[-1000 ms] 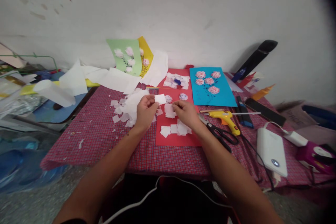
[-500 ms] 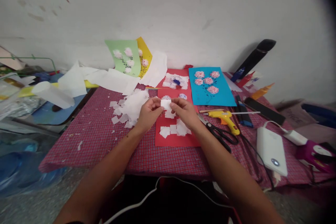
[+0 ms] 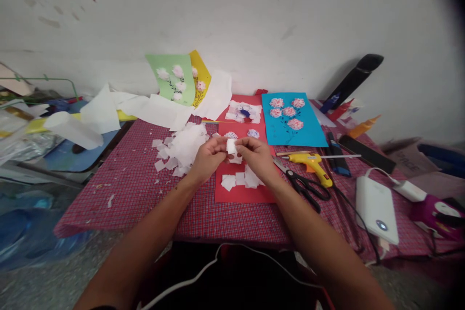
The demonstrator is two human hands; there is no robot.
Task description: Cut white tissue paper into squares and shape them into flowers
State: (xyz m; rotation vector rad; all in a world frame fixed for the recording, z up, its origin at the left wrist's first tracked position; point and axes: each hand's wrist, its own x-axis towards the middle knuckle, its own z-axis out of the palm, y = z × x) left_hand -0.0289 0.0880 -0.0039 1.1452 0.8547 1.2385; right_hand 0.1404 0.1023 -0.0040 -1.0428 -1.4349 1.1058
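My left hand (image 3: 209, 159) and my right hand (image 3: 257, 156) pinch a small white paper square (image 3: 231, 146) between thumbs and fingertips. They hold it over a red card (image 3: 245, 196). More white paper squares (image 3: 240, 178) lie on the card's near half. Beyond my fingers, two speckled paper flowers, one of them a purple-tinged flower (image 3: 253, 133), sit on the red card. Farther back is a stack of white paper stained with a blue-purple blot (image 3: 244, 112). A heap of cut white paper pieces (image 3: 187, 144) lies left of my left hand.
Right of the card are black-handled scissors (image 3: 303, 185), a yellow glue gun (image 3: 313, 163) and a white power bank (image 3: 377, 210) with cables. A blue card with pink flowers (image 3: 294, 118) lies behind. Green flower card (image 3: 173, 77) and white sheets (image 3: 163, 110) stand at the back left.
The paper square between my fingertips looks narrower and has shifted slightly right and down. My fingertips are closer together. The things on the table have stayed put.
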